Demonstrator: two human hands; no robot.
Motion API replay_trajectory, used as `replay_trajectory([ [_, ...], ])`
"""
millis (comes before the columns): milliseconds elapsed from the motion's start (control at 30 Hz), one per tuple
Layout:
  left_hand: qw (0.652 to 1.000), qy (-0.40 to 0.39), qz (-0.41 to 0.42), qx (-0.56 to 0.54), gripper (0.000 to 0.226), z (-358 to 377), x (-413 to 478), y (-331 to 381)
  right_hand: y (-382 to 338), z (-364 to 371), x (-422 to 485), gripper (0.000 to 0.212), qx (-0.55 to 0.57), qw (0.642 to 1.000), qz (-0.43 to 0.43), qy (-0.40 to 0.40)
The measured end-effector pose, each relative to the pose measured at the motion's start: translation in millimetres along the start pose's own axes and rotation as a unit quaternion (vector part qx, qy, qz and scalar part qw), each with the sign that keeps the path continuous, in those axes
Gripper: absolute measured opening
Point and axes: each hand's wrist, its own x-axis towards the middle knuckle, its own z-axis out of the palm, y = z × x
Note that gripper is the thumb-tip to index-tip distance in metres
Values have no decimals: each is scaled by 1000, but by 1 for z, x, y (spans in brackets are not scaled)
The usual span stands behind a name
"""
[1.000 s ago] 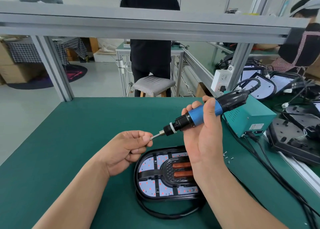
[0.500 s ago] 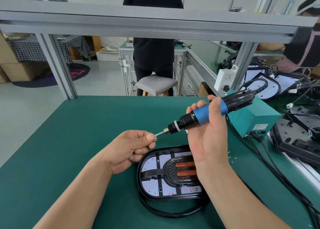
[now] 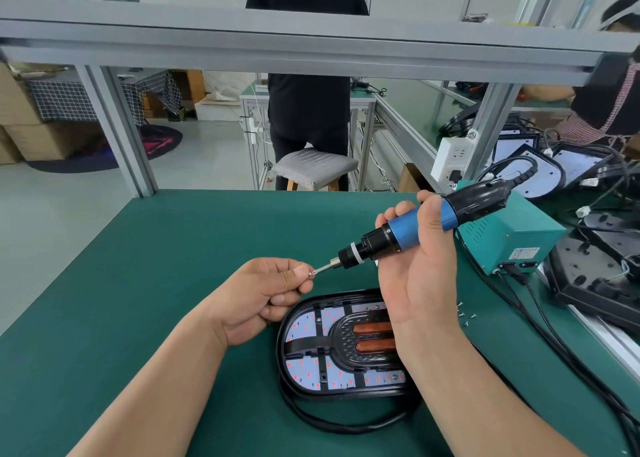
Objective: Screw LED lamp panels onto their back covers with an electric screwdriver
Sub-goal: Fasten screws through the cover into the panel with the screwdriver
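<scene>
While the LED lamp panel (image 3: 306, 370) lies flat in its black oval back cover (image 3: 283, 347) on the tabletop (image 3: 138, 283), close in front of the person, both hands are raised just above it. The panel's white boards with red dots face up, and two copper-coloured bars (image 3: 372, 327) sit in the ribbed middle section. The right forearm crosses over the cover's right end.

The right hand (image 3: 422, 276) has its fingers wrapped round the blue barrel of the electric screwdriver (image 3: 403, 229), thumb laid across the front. The tool is tilted, with its bit pointing down and to the left. At the bit's tip the left hand (image 3: 263, 294) pinches a small screw (image 3: 312, 273) between thumb and forefinger, the remaining fingers curled into the palm.

A black cable (image 3: 346, 425) loops round the near edge of the cover. A few loose screws (image 3: 464, 314) lie on the tabletop just right of the right wrist. Further right stands a teal power box (image 3: 509, 235) with cords plugged into its front, and beyond it lie more black lamp housings (image 3: 588, 273). Past the far edge of the tabletop, a person in dark clothes (image 3: 308, 110) stands behind a padded stool (image 3: 313, 165).
</scene>
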Motion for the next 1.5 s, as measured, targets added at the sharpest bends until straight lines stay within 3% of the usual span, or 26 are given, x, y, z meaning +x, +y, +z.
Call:
replay_trajectory([
  [733,999,12,1,39,20,-3,4,-4,1,-3,1,25,-14,1000,-8,-10],
  [1100,999,16,-4,51,17,-11,7,-9,0,-1,-1,34,-12,1000,-2,-21],
  [1267,998,23,5,58,17,-10,6,-9,0,2,-3,30,-16,1000,0,-14],
  [1367,997,33,16,69,17,-7,6,-8,0,1,-4,14,-21,1000,11,-15],
  [1500,996,57,29,67,19,-5,6,-9,-2,1,-4,18,-41,998,35,-19],
])
